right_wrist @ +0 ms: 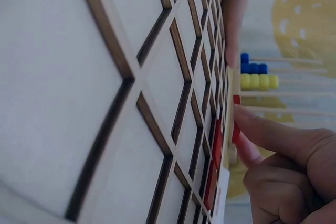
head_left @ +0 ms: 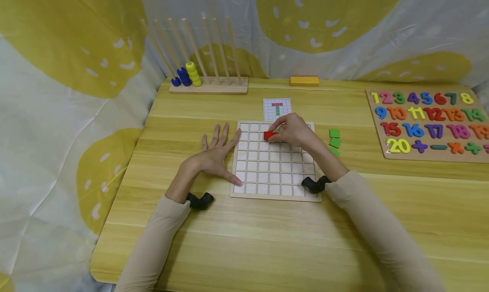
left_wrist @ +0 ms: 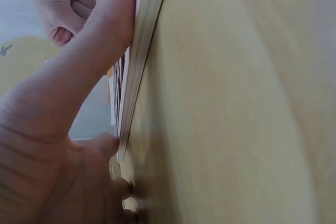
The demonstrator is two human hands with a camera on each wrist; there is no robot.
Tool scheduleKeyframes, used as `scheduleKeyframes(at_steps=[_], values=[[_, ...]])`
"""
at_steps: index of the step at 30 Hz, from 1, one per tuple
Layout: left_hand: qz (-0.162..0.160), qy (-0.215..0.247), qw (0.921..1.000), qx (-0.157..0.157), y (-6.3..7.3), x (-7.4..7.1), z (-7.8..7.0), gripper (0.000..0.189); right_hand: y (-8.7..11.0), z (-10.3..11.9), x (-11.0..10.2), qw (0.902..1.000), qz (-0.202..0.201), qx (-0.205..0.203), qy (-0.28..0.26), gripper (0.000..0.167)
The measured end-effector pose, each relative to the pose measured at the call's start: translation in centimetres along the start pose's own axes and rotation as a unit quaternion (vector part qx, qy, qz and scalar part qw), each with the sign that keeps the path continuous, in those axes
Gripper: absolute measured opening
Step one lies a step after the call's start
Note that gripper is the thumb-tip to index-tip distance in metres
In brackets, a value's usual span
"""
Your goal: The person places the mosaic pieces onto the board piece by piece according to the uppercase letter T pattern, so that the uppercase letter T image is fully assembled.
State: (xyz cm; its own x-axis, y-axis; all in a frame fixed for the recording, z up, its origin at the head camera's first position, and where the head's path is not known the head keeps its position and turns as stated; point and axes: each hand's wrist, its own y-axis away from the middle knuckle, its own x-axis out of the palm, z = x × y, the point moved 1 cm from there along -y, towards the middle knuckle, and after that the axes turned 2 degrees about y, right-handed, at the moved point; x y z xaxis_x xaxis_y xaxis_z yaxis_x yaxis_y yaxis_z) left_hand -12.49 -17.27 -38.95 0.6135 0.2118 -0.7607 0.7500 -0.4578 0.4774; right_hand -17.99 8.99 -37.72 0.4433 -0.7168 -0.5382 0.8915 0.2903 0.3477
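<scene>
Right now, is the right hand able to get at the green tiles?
Probably yes: the green tiles lie beside the board, with nothing seen blocking the right hand, though it pinches a red tile.

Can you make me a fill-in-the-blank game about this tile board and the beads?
1. The pinched tile in the right grip is coloured ____.
2. The left grip touches the ____ side of the gridded board.
3. The loose tiles lying right of the board are ____.
4. The beads on the rods are blue and ____.

Missing words: red; left; green; yellow.
</scene>
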Motion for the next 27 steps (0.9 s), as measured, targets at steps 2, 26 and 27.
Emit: scheduleKeyframes(at_steps=[2, 26, 27], values=[[0.000, 0.000, 1.0000, -0.001, 0.0, 0.0, 0.0, 0.150, -0.2, 0.3, 0.2, 1.0000, -0.002, 0.006, 0.004, 0.027], [0.002, -0.004, 0.9999, -0.009, 0.1, 0.0, -0.2, 0.150, -0.7, 0.6, 1.0, 0.9990, -0.004, 0.003, 0.043, 0.030], [0.003, -0.003, 0.9999, -0.010, 0.1, 0.0, -0.2, 0.150, -0.7, 0.5, 1.0, 0.9993, -0.003, -0.001, 0.038, 0.031]])
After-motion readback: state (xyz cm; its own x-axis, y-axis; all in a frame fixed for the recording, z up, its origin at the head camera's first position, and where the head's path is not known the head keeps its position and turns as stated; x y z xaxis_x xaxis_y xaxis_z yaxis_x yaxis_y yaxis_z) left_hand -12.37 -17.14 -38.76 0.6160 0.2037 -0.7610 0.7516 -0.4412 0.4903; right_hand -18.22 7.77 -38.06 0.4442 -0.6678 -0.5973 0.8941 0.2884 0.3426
